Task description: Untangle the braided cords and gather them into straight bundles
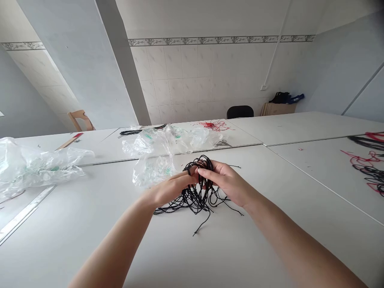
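Both hands are working a tangled bundle of thin black cords (196, 192) near the middle of the white counter (90, 224). Left hand (169, 188): fingers extended, cord loops strung over the fingertips, so partly open and hooked through the cords rather than clamped. Right hand (223, 180): fingers curled around the upper loops of the bundle, pinching them against the left fingertips. The top of the bundle is lifted between the hands; the lower tangle and loose ends lie on the counter just below and in front of the hands.

Just behind the bundle: crumpled clear plastic bags with green print (159, 152). Further behind those, a small patch of red threads (214, 126). Well left of the bundle: another crumpled clear plastic bag (33, 166), with a long flat metal ruler (24, 214) beside it. Far right of the bundle: more black and red cords (367, 164) spread on the counter. Black chair back (240, 112) behind the counter, against the tiled wall.
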### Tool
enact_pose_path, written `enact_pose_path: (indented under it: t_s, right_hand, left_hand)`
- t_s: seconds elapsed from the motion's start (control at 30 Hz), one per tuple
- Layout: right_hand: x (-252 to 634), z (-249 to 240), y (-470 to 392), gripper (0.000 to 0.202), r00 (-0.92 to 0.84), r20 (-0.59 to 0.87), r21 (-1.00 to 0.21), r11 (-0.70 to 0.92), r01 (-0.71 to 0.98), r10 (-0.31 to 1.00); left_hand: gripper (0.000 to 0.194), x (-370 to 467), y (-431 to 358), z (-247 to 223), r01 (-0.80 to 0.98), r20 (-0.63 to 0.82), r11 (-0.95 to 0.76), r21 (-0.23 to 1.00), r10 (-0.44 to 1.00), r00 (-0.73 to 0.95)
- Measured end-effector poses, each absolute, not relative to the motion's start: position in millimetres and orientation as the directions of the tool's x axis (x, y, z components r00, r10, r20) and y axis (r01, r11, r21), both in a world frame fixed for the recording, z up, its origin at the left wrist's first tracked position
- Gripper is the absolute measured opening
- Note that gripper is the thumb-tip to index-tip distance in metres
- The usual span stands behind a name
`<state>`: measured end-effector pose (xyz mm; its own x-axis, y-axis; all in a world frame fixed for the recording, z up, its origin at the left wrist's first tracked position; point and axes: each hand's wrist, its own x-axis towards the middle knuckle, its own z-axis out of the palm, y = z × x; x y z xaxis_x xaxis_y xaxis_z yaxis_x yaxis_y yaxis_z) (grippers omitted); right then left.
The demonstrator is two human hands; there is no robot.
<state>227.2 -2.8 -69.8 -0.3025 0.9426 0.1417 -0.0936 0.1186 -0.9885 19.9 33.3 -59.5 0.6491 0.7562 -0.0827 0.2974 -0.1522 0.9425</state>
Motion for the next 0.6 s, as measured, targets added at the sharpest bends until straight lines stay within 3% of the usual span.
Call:
enact_pose_path:
  t_s: [0.33,0.6]
  right_hand:
    - [225.7,-68.0,-6.4,0.027,-0.401,0.14,-0.99,0.129,-0.055,0.905]
    - [229.7,-67.7,-7.9,0.036,-0.477,-0.008,-0.999,-0.027,-0.033,0.879]
  left_hand:
    - [0.026,28.3,24.2,-49.9,0.375,-0.119,-0.163,0.913,0.772,0.624]
    - [0.033,22.5,23.9,-54.6,0.429,-0.128,-0.303,0.851,0.673,0.728]
